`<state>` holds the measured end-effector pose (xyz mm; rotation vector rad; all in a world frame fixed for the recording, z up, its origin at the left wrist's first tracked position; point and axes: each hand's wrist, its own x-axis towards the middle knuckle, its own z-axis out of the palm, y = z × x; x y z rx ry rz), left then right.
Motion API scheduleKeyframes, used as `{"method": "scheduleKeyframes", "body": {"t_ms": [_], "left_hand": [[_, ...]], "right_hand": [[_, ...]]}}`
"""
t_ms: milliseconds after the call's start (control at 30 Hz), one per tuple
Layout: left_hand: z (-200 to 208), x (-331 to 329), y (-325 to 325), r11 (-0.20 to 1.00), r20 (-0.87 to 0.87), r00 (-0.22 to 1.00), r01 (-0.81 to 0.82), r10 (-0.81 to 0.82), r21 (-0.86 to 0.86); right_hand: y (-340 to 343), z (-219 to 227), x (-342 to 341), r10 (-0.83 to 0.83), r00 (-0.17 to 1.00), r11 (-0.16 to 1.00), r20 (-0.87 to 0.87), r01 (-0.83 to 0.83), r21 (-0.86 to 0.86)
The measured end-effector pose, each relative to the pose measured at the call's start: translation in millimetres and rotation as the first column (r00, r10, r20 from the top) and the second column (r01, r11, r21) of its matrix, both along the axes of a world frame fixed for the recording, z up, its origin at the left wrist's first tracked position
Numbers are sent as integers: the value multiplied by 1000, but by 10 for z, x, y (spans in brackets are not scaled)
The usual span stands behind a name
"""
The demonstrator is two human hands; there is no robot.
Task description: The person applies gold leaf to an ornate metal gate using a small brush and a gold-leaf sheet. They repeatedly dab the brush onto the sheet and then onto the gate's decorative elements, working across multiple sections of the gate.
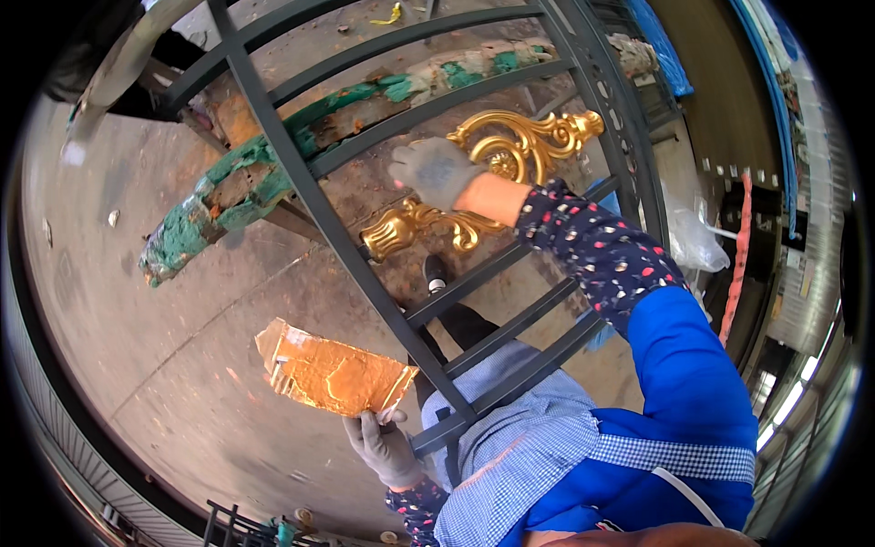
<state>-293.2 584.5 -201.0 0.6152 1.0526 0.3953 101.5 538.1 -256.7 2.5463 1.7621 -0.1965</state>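
My left hand (387,448), in a grey glove, pinches the lower edge of a flat cardboard-like piece (339,374) coated in gold paint, left of the dark metal frame (321,211). My right hand (436,171), gloved in grey with bluish stains, lies over the middle of a gold scrollwork ornament (519,146) set between the frame's bars. Its fingers are curled, and anything in them is hidden. One end of the ornament, a fluted gold cup shape (390,233), shows below that hand. The far end curls up to the right.
Under the frame runs a support beam (241,187) wrapped in worn green and pale material. Blue plastic sheeting (661,46) and a clear plastic bag (697,239) are on the right. A person in dark clothing (82,68) stands at the upper left, beside a pale curved tube (123,56).
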Motion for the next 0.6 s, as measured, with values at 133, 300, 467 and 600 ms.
{"method": "scheduleKeyframes", "body": {"t_ms": [133,300,467,600], "left_hand": [[-76,-102,0,1000,-7,1000,-28,28,7],[-96,-103,43,999,-18,999,-32,32,2],[-100,-145,44,999,8,999,-38,38,5],[-132,-140,20,999,0,999,-36,36,15]], "right_hand": [[-67,286,96,-200,967,905,-155,243,349],[-168,98,325,-364,902,874,-233,417,250],[-53,44,-28,-124,983,982,-139,141,123],[-181,194,-44,-90,993,988,-78,99,119]]}}
